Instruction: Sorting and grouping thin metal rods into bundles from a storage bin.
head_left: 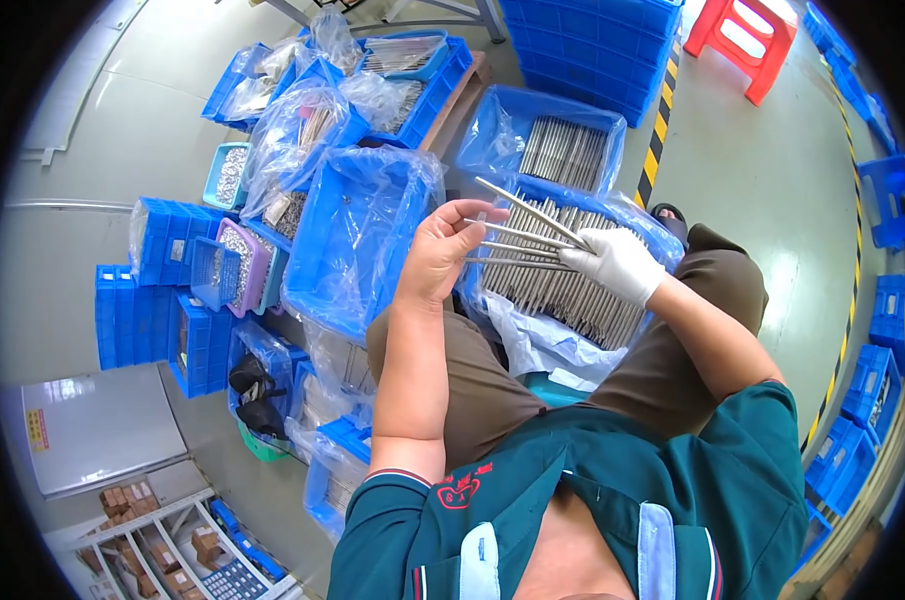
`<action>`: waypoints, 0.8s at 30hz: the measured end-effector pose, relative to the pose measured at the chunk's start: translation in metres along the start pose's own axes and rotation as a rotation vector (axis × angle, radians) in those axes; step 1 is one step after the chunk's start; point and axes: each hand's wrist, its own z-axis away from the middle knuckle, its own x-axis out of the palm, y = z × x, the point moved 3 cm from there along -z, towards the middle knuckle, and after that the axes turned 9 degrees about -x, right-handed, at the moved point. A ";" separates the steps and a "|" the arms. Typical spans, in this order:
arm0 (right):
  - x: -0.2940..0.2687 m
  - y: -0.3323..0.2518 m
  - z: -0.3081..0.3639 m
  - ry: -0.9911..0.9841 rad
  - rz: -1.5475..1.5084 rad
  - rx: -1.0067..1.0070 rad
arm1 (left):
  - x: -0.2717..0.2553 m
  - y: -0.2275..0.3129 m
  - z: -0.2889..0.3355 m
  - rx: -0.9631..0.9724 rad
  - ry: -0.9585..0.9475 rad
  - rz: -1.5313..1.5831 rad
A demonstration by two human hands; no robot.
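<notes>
Grey floor (732,150), gloved right fingers (582,262) gripping metal rods (532,214), left fingers (459,210) curled at rod ends, grip unclear

Smooth metal rods (532,213) (cloth glove (620,265), matt)

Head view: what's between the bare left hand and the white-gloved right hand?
Slim grey metal rods, fanned out from the right hand toward the left hand; head view.

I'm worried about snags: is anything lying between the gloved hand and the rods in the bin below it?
Nothing visible covers the binned rods below the right hand, except the held rods crossing above part of them. The crumpled sheet bunches along their near side.
</notes>
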 end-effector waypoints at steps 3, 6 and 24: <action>0.001 0.000 0.000 -0.007 0.026 0.019 | -0.001 0.001 0.000 0.012 0.024 -0.067; -0.001 -0.001 0.000 -0.010 0.054 0.008 | -0.024 0.007 0.002 0.049 0.230 -0.149; 0.015 0.003 0.003 -0.236 -0.052 -0.019 | -0.013 0.007 0.001 0.031 0.117 -0.083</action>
